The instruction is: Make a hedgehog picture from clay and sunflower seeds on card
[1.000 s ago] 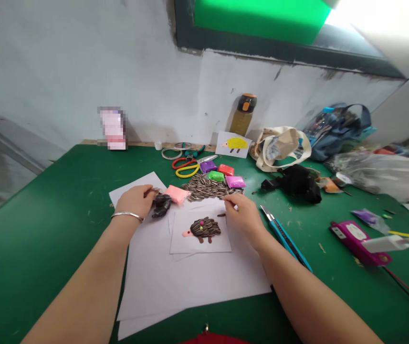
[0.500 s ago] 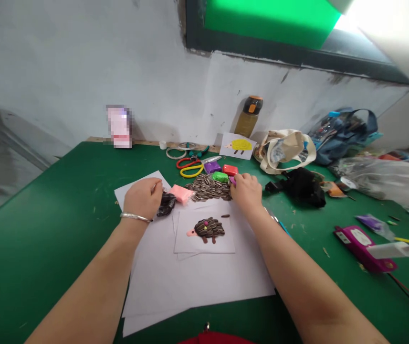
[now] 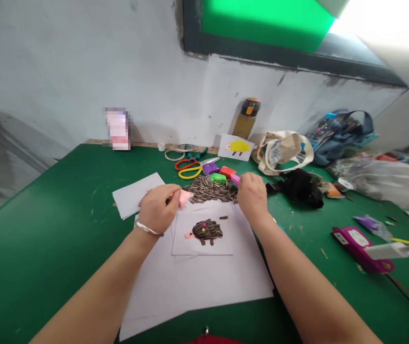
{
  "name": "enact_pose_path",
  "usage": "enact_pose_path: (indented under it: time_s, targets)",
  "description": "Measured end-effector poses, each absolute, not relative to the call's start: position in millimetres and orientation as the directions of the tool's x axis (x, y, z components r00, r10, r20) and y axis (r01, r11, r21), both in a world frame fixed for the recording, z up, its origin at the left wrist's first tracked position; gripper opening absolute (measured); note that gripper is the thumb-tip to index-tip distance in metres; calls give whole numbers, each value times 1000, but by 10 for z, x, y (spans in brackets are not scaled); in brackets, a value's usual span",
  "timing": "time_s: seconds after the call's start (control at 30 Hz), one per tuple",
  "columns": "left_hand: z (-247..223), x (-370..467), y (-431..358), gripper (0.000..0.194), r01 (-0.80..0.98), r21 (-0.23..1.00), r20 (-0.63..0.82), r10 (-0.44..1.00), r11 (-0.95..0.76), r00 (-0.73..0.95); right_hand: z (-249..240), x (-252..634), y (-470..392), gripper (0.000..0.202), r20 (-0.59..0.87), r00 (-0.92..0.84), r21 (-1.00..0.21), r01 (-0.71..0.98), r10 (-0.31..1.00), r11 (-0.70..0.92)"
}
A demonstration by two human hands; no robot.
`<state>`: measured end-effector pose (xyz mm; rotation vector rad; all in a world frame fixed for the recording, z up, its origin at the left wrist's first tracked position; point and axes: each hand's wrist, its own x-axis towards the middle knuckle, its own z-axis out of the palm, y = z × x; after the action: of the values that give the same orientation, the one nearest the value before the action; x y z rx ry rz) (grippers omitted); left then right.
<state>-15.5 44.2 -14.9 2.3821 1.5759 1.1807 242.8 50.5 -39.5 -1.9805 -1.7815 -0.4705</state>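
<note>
A hedgehog figure [image 3: 207, 230] with a back of dark seeds and a pink face lies on a small white card [image 3: 186, 246], on top of larger white sheets [image 3: 197, 284]. My left hand [image 3: 159, 206] is closed at the left, beside the pink clay packet [image 3: 184, 198]; what its fingers hold, if anything, is hidden. To the right, my right hand [image 3: 252, 195] is closed round a small pink-purple piece [image 3: 235, 179] that sticks out at its fingertips. The seed pile [image 3: 209, 190] spreads between both hands, with green clay [image 3: 218, 178] on its far edge. One seed [image 3: 223, 218] lies near the figure.
Scissors [image 3: 190, 169], purple clay [image 3: 210, 168] and red clay [image 3: 227, 171] lie behind the seeds. A bottle [image 3: 246, 118] and yellow hedgehog card [image 3: 236, 147] stand by the wall. Right are a cloth bag [image 3: 283, 153], black bag [image 3: 303, 188] and magenta device [image 3: 361, 251].
My left hand has moved right, over where the black bundle showed, and now covers part of the pink packet. My right hand has shifted slightly right, with more of the pink-purple piece showing.
</note>
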Motion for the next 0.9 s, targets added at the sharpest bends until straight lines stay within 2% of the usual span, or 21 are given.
enact_pose_path:
  time_s: [0.1, 0.17, 0.23, 0.3, 0.33, 0.4, 0.5, 0.57, 0.77, 0.9]
  targets:
    - [-141, -36, 377, 23, 679, 517, 534, 816, -522, 221, -231, 2331, 376, 18, 638, 148, -266, 963, 756, 36]
    - [-147, 30, 340, 26, 616, 567, 521, 818, -546, 245, -135, 2202, 265, 17, 630, 173, -438, 884, 757, 163]
    - [-163, 76, 312, 45, 561, 623, 482, 833, -545, 273, -88, 2048, 155, 15, 554, 190, -631, 731, 810, 260]
    - [-177, 102, 293, 64, 522, 675, 432, 853, -521, 293, -98, 1902, 66, 13, 420, 172, -790, 552, 891, 267]
    - [-178, 110, 287, 67, 510, 698, 403, 865, -502, 299, -120, 1843, 35, 11, 345, 141, -852, 462, 928, 247]
    - [-169, 118, 279, 60, 520, 725, 332, 890, -452, 312, -179, 1764, -1, 9, 244, 95, -928, 312, 965, 204]
    - [-146, 122, 279, 40, 583, 700, 256, 907, -412, 334, -253, 1748, -2, 7, 153, 64, -972, 191, 986, 138]
    - [-146, 122, 287, 36, 608, 666, 265, 899, -432, 349, -273, 1779, 14, 8, 115, 47, -977, 185, 992, 104]
    - [-220, 114, 324, 35, 616, 610, 304, 865, -498, 399, -276, 1837, 53, 10, 80, 29, -964, 257, 996, 70]
    - [-233, 112, 330, 35, 637, 597, 289, 872, -487, 395, -274, 1834, 45, 7, 157, 23, -892, 432, 987, 132]
